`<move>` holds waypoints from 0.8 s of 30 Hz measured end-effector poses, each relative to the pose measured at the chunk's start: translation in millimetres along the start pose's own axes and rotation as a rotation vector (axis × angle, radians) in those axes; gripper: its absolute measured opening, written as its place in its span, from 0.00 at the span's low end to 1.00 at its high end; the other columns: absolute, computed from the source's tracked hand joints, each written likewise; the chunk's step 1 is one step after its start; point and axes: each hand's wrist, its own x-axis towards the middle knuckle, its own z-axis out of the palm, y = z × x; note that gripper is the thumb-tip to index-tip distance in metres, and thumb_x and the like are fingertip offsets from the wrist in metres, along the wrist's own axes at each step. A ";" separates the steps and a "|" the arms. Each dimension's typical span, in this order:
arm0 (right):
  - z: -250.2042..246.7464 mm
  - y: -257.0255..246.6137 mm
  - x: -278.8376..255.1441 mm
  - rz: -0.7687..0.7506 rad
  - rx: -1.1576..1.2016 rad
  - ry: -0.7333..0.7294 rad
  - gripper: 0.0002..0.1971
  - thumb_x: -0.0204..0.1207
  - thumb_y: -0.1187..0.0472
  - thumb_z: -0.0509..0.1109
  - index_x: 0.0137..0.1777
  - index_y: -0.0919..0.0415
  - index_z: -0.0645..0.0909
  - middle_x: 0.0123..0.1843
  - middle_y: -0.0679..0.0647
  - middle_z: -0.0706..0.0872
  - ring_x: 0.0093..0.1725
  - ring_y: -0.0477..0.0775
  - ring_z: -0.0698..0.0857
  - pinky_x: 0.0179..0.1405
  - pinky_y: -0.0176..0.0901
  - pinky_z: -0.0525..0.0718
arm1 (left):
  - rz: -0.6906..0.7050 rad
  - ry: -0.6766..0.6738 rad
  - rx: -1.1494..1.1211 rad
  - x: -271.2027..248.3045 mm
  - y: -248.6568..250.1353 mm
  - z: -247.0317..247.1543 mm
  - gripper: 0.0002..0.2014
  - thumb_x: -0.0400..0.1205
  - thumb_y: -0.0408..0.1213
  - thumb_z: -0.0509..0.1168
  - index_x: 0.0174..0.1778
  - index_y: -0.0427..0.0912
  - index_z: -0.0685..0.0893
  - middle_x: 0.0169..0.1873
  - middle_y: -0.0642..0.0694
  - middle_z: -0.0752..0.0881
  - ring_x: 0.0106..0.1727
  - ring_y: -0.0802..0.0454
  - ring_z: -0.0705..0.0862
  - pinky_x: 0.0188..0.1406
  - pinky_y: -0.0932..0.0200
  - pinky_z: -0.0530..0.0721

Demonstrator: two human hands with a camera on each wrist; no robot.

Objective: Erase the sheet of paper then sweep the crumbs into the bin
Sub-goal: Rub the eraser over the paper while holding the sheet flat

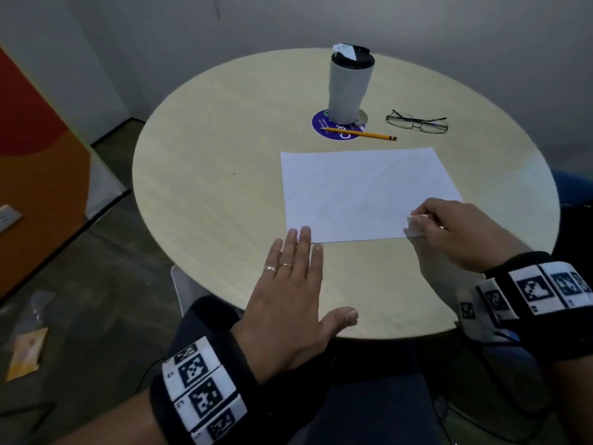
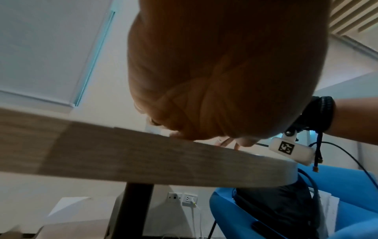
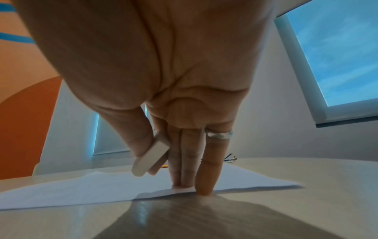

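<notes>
A white sheet of paper (image 1: 359,194) lies on the round wooden table (image 1: 208,187); faint marks on it are barely visible. My left hand (image 1: 290,277) lies flat on the table, its straight fingertips touching the sheet's near left corner. My right hand (image 1: 449,232) is at the near right corner and pinches a white eraser (image 1: 414,220) between thumb and index finger. In the right wrist view the eraser (image 3: 150,157) hangs above the paper (image 3: 81,190) while the other fingers (image 3: 208,177) press down on the sheet's near edge. I cannot make out any crumbs.
Behind the paper stand a grey tumbler (image 1: 348,85) on a blue round coaster (image 1: 321,126), a yellow pencil (image 1: 359,133) and a pair of glasses (image 1: 417,123). A white container rim (image 1: 179,284) shows below the table's near left edge. A blue chair (image 2: 347,186) is at the right.
</notes>
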 end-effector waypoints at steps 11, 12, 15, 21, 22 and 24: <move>5.8 -2.5 2.3 0.034 -0.059 0.036 0.09 0.93 0.57 0.64 0.57 0.56 0.85 0.53 0.54 0.88 0.54 0.60 0.84 0.50 0.52 0.75 | 0.369 0.090 -0.097 31.1 28.3 2.4 0.43 0.87 0.72 0.38 0.94 0.50 0.43 0.93 0.53 0.39 0.92 0.47 0.34 0.91 0.39 0.38; 5.0 -1.2 2.3 0.040 -0.059 0.032 0.09 0.93 0.57 0.64 0.58 0.57 0.85 0.53 0.54 0.88 0.54 0.60 0.84 0.50 0.52 0.75 | 0.304 0.096 -0.103 28.9 15.4 3.6 0.45 0.87 0.73 0.40 0.94 0.49 0.41 0.92 0.52 0.37 0.92 0.47 0.33 0.91 0.38 0.38; 1.0 -0.1 2.2 0.045 -0.076 0.029 0.09 0.93 0.58 0.64 0.57 0.57 0.85 0.52 0.55 0.88 0.53 0.61 0.83 0.49 0.52 0.74 | 0.023 0.079 -0.063 22.1 -25.6 3.0 0.50 0.86 0.76 0.36 0.92 0.40 0.35 0.90 0.41 0.31 0.91 0.41 0.31 0.90 0.36 0.36; 4.0 1.6 4.6 0.012 -0.083 0.039 0.07 0.91 0.56 0.67 0.51 0.52 0.83 0.46 0.53 0.88 0.44 0.57 0.82 0.41 0.50 0.72 | 0.194 0.145 -0.126 24.0 -41.2 -2.8 0.45 0.89 0.72 0.44 0.94 0.46 0.42 0.92 0.43 0.34 0.92 0.37 0.35 0.91 0.33 0.44; 5.5 3.0 5.3 0.003 -0.083 0.049 0.08 0.91 0.56 0.67 0.50 0.52 0.83 0.45 0.52 0.88 0.42 0.54 0.82 0.40 0.50 0.72 | 0.339 0.149 -0.082 23.8 -41.4 -0.4 0.41 0.90 0.70 0.46 0.94 0.52 0.45 0.93 0.47 0.38 0.93 0.39 0.37 0.91 0.34 0.44; 7.0 7.0 6.6 -0.006 -0.088 0.067 0.07 0.90 0.55 0.67 0.49 0.51 0.84 0.43 0.50 0.88 0.41 0.50 0.83 0.41 0.51 0.74 | 0.443 0.149 -0.024 25.1 -49.4 3.4 0.37 0.90 0.69 0.47 0.94 0.57 0.48 0.93 0.51 0.42 0.93 0.42 0.39 0.91 0.37 0.42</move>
